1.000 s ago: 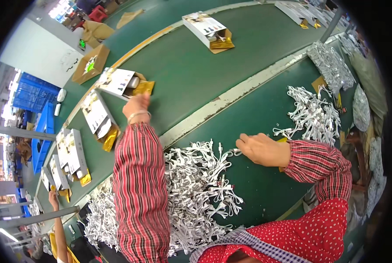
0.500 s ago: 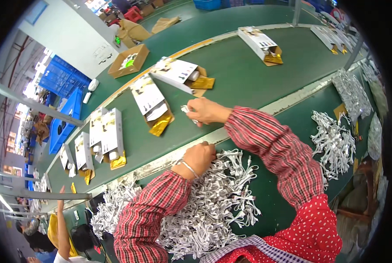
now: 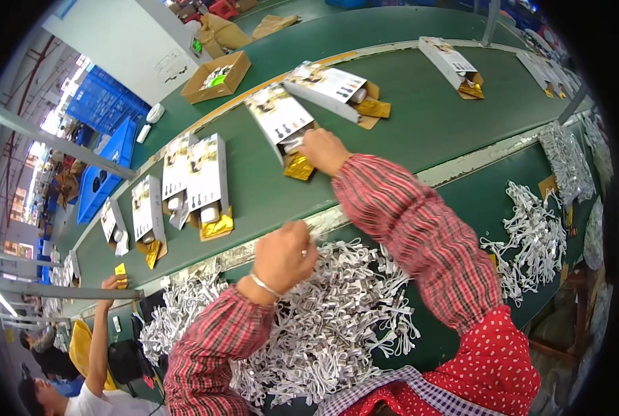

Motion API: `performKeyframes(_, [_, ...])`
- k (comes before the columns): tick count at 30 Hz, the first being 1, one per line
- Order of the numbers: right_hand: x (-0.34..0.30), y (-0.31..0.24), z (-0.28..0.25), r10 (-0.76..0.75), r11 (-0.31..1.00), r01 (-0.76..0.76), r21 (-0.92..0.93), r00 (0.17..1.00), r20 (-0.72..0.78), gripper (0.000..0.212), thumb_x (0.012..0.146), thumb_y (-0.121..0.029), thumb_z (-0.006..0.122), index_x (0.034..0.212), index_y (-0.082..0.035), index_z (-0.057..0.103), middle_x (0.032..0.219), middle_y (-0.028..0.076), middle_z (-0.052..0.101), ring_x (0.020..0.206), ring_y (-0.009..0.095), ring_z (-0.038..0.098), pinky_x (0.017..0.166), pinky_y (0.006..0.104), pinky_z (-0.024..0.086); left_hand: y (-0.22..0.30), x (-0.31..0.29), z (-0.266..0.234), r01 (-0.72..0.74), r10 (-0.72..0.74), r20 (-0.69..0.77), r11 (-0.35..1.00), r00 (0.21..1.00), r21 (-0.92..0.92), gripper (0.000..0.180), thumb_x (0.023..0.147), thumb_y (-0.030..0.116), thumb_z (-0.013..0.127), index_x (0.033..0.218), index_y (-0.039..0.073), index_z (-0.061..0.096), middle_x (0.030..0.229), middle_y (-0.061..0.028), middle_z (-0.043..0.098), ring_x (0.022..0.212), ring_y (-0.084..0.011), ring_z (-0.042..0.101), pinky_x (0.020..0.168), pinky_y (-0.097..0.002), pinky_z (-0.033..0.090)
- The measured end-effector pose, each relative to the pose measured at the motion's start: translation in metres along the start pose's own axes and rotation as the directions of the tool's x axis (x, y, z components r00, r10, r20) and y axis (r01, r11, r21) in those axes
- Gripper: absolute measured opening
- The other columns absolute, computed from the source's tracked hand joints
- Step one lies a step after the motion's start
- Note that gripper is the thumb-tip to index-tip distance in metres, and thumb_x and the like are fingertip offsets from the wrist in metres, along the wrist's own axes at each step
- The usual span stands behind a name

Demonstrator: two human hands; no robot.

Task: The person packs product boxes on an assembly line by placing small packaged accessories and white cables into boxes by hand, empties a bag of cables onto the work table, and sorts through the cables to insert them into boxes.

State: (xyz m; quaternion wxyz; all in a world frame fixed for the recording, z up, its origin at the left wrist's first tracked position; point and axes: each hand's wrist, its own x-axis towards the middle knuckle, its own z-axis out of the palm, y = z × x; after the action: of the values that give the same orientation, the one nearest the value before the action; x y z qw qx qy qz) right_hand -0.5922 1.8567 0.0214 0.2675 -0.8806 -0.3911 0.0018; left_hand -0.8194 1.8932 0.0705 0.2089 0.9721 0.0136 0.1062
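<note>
My right hand (image 3: pixel 325 150) reaches over the green belt to the open end of a white printed box (image 3: pixel 279 114). Its fingers are closed on a bundled white cable, mostly hidden behind them at the box's mouth. A gold flap-like piece (image 3: pixel 298 167) sticks out below. My left hand (image 3: pixel 284 258) is closed in a fist above a large heap of bundled white cables (image 3: pixel 330 326); whatever it holds, if anything, is hidden. Just beyond the right hand lies another open white box (image 3: pixel 326 87) with a white piece and gold wrapping at its end.
More open white boxes (image 3: pixel 207 170) lie on the belt (image 3: pixel 392 125) to left and right. A smaller cable heap (image 3: pixel 531 243) and clear plastic bags (image 3: pixel 567 163) are at right. A cardboard tray (image 3: pixel 216 78) stands behind the belt. At far left a co-worker's hand (image 3: pixel 113 284) touches gold packaging.
My right hand has gone from above the belt to the box's open end with the cable. My left hand has lifted and moved left off the heap. Boxes have shifted right in view.
</note>
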Motion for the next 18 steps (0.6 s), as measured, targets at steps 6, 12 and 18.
performKeyframes(6, [-0.065, 0.027, -0.078, -0.256, 0.956, 0.285, -0.076, 0.930, 0.263, 0.025, 0.081, -0.016, 0.064, 0.094, 0.004, 0.058, 0.087, 0.022, 0.062, 0.088, 0.038, 0.059, 0.077, 0.0439, 0.047, -0.095, -0.032, -0.032, 0.370, -0.389, -0.188, 0.920, 0.902, -0.129, 0.018, 0.073, 0.016, 0.062, 0.071, -0.001, 0.059, 0.065, -0.0165, 0.062, 0.057, -0.0297, 0.061, 0.057, -0.0383, 0.048])
performKeyframes(12, [-0.131, 0.033, -0.124, -0.197, 0.963, 0.263, -0.055, 0.831, 0.520, 0.022, 0.080, -0.018, 0.065, 0.086, 0.003, 0.060, 0.077, 0.020, 0.062, 0.078, 0.038, 0.061, 0.070, 0.0430, 0.048, -0.145, 0.004, -0.006, 0.448, -0.444, -0.260, 0.893, 0.857, -0.047, 0.022, 0.070, 0.018, 0.060, 0.066, -0.003, 0.063, 0.061, -0.0188, 0.061, 0.057, -0.0285, 0.062, 0.058, -0.0372, 0.048])
performKeyframes(18, [-0.167, 0.025, -0.101, -0.139, 0.982, 0.182, -0.052, 0.881, 0.452, 0.037, 0.080, -0.033, 0.066, 0.078, 0.003, 0.059, 0.071, 0.019, 0.061, 0.071, 0.037, 0.061, 0.065, 0.0438, 0.048, -0.132, 0.056, 0.013, 0.572, -0.615, -0.134, 0.778, 0.777, -0.259, 0.036, 0.079, 0.033, 0.064, 0.066, -0.001, 0.070, 0.051, -0.0077, 0.062, 0.048, -0.0144, 0.059, 0.052, -0.0290, 0.047])
